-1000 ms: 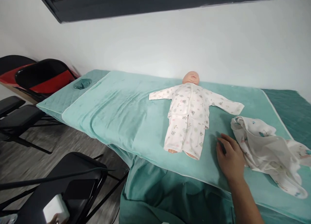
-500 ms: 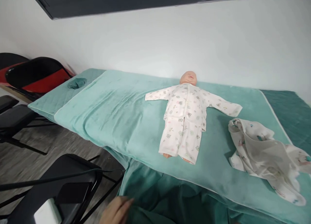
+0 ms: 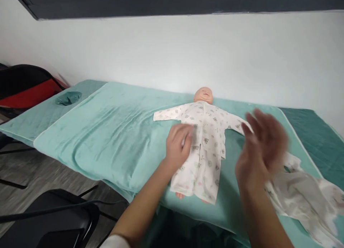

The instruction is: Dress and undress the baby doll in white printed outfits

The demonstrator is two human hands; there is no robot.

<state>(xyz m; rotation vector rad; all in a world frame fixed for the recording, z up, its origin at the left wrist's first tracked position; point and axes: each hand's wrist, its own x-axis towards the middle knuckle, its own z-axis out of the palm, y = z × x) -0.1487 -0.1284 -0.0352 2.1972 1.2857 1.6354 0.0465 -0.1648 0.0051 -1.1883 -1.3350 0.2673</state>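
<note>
A baby doll (image 3: 203, 95) lies on its back on a teal blanket (image 3: 113, 133), dressed in a white printed shirt and trousers (image 3: 205, 147), with its arms spread. My left hand (image 3: 177, 146) reaches over the doll's left side at waist height, fingers loosely curled; I cannot tell if it touches the cloth. My right hand (image 3: 262, 147) is raised above the blanket to the right of the doll, fingers apart and blurred by motion, holding nothing.
A crumpled white printed cloth (image 3: 303, 190) lies on the blanket at the right. The bed (image 3: 314, 133) stands against a white wall. Black and red folding chairs (image 3: 27, 86) stand at the left, and another black chair (image 3: 53, 223) is near the front left.
Both hands have come up into view over the doll; half a second ago only one hand showed at the bottom edge. The view has shifted left and down.
</note>
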